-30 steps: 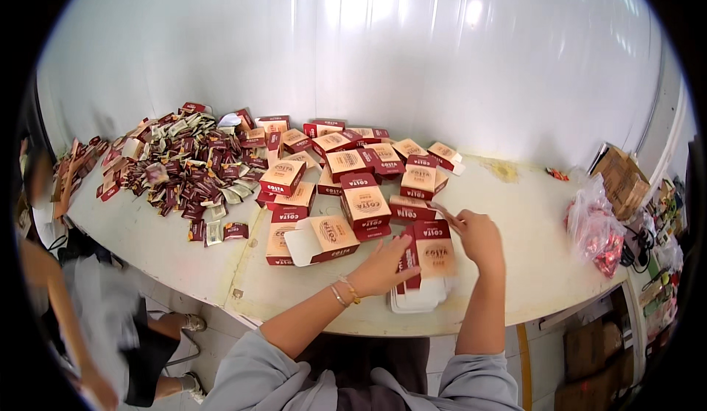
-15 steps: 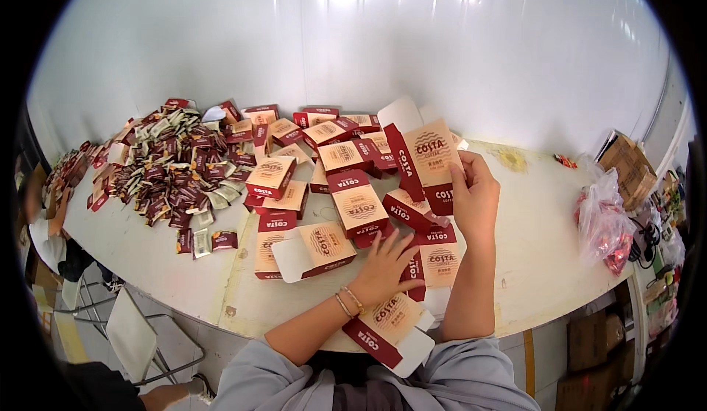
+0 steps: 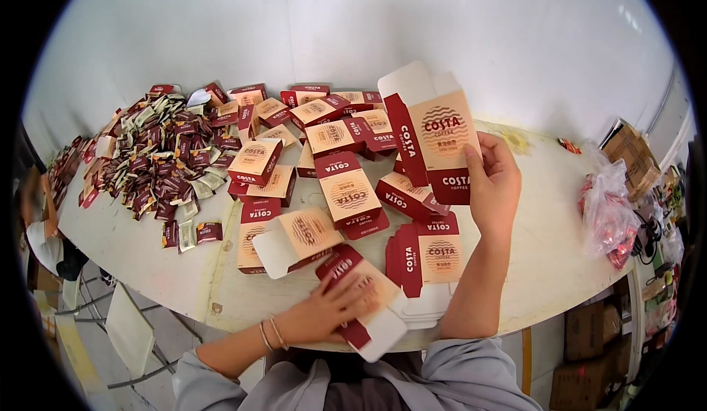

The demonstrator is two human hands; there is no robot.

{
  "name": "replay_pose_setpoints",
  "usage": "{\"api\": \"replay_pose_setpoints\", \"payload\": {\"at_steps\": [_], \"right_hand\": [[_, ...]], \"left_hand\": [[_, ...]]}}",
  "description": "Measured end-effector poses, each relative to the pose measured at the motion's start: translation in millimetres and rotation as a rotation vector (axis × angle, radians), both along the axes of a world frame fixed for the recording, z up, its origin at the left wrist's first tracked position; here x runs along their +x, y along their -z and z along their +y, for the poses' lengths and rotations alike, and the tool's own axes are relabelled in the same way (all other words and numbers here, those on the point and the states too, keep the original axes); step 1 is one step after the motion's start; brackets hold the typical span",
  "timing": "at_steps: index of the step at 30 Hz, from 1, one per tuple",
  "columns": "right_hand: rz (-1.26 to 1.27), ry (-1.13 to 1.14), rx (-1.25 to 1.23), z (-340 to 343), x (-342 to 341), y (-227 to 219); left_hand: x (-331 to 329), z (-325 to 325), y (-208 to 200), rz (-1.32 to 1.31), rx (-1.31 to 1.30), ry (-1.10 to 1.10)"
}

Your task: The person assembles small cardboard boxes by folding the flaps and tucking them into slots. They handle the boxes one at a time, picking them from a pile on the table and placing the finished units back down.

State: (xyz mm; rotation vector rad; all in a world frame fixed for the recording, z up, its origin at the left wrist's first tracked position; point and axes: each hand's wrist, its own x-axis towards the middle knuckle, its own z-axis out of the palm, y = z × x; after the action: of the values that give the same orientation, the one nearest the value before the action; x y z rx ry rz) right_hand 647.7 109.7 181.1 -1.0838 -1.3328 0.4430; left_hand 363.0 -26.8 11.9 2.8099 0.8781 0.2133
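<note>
My right hand (image 3: 495, 183) holds a coffee carton (image 3: 440, 127) up over the table by its right side, thumb in front. The carton is beige and dark red, its white top flaps raised. My left hand (image 3: 330, 311), wearing two bracelets and a little blurred, grips another open carton (image 3: 379, 287) from above at the near edge, its fingers across the top face. White flaps stick out from that carton's near end. Beside it, flat unfolded cartons (image 3: 442, 256) lie in a stack. Left of it rests a carton with an open white end (image 3: 305, 234).
Several cartons (image 3: 346, 194) are heaped across the middle. A large pile of small red and pale sachets (image 3: 166, 153) covers the left. A clear plastic bag (image 3: 610, 208) hangs by the right edge, near a brown cardboard box (image 3: 630, 157). Another person (image 3: 44, 238) sits far left.
My left hand has moved left off the flat stack onto the near open carton, which has turned and shifted left. The right-hand carton has risen slightly. The whole view has shifted a little.
</note>
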Motion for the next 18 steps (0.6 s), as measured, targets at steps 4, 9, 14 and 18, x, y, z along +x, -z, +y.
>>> {"api": "replay_pose_setpoints", "payload": {"at_steps": [4, 9, 14, 18], "right_hand": [[0.015, -0.003, -0.006, -4.9, -3.2, -4.4], [0.014, -0.059, 0.021, -1.6, -7.2, -1.8], [0.026, -0.074, 0.058, -4.4, -9.6, -3.5], [0.094, -0.096, 0.036, -11.0, -10.5, -8.0]], "left_hand": [[-39.7, 49.9, -8.1, 0.133, 0.05, -0.081], [-80.6, 121.9, 9.3, 0.033, 0.266, -0.074], [-81.9, 115.6, 5.5, 0.009, 0.183, 0.074], [-94.1, 70.2, -15.1, 0.136, 0.077, 0.09]]}}
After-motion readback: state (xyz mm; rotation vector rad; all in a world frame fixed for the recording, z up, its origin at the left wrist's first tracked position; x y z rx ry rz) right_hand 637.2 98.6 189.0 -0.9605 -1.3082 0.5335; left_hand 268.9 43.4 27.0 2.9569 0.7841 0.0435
